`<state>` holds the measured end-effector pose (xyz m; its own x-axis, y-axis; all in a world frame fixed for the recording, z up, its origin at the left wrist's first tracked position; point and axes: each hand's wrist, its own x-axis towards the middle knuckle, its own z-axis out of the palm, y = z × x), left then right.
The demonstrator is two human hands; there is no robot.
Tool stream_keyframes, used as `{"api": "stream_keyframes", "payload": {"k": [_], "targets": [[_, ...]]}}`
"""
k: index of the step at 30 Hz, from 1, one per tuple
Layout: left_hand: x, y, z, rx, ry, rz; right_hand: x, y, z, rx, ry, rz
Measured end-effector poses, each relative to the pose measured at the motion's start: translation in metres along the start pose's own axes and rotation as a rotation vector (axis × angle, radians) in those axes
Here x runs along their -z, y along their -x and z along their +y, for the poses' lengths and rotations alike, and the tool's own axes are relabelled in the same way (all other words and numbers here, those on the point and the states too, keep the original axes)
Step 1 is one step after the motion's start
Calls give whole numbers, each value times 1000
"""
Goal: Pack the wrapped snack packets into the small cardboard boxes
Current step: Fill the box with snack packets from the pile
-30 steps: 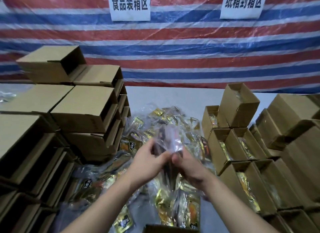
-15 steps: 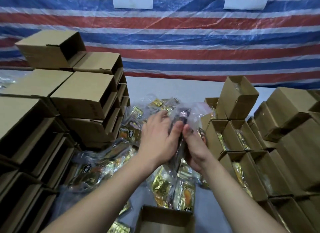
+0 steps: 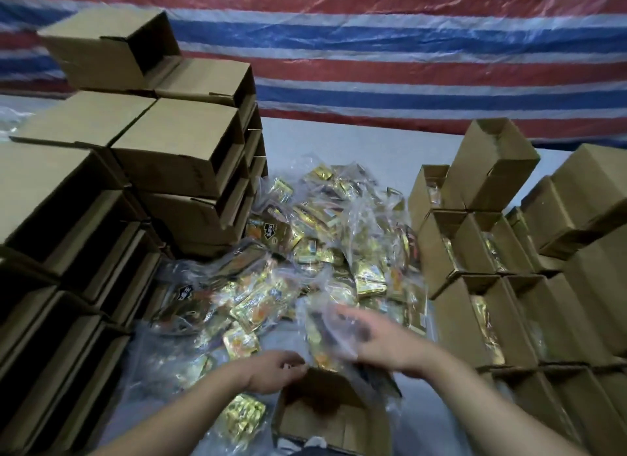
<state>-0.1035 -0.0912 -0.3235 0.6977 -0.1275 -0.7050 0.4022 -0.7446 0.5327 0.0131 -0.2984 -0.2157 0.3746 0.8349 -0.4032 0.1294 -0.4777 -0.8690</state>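
Head view: the left hand (image 3: 276, 370) rests at the near-left rim of an open cardboard box (image 3: 325, 418), its fingers curled onto the box's edge; the blur leaves it unclear whether they actually pinch the flap. The right hand (image 3: 380, 343) hovers just above and behind the same box, fingers spread and loosely extended, with a clear plastic-wrapped snack packet (image 3: 334, 340) against its fingers; motion blur makes it impossible to tell whether the hand is gripping the packet or only touching it. The packet hangs over the box's far rim, not yet inside.

Directly beyond both hands lies a heap of snack packets (image 3: 322, 245), gold and orange wrappers in clear film, spread across the grey worktop (image 3: 356, 143). One gold packet (image 3: 242, 415) lies just left of the open box, beside the left forearm.

To the left, crowding the heap, stand stacked empty boxes (image 3: 176, 157) lying on their sides with dark openings facing right. To the right, filled boxes (image 3: 475, 245) stand upright in rows, gold packets showing in their open tops, with one box (image 3: 492, 163) perched tilted on top of them. These two walls of cardboard hem the heap on both sides. Behind the worktop hangs a red, white and blue striped tarpaulin (image 3: 373, 48).
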Motion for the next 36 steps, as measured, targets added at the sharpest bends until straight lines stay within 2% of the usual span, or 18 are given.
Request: {"api": "stream_keyframes", "payload": {"k": [4,8,13,17,19,22,26,28,32,36], "targets": [[-25,1,-17,1,230,98,-37,-8,23,-141,2,-136],[-38,7,-20,-38,362,212,-65,-14,38,-179,-2,-218],[-46,11,-24,-55,471,283,-63,-25,40,-175,147,-273],[-55,11,-22,-25,483,296,-62,-25,45,-214,240,-391],[-59,10,-20,-18,483,311,-72,-29,50,-211,347,-424],[-60,10,-19,-15,497,353,-94,-42,69,-169,577,-409],[-62,9,-19,-6,547,380,-121,-56,106,-201,840,-376],[-63,9,-19,-8,509,404,-127,-58,118,-239,774,-367],[-66,12,-19,-49,489,414,-120,-53,118,-408,366,-359],[-66,15,-18,-60,481,397,-93,-40,107,-400,350,-322]]}}
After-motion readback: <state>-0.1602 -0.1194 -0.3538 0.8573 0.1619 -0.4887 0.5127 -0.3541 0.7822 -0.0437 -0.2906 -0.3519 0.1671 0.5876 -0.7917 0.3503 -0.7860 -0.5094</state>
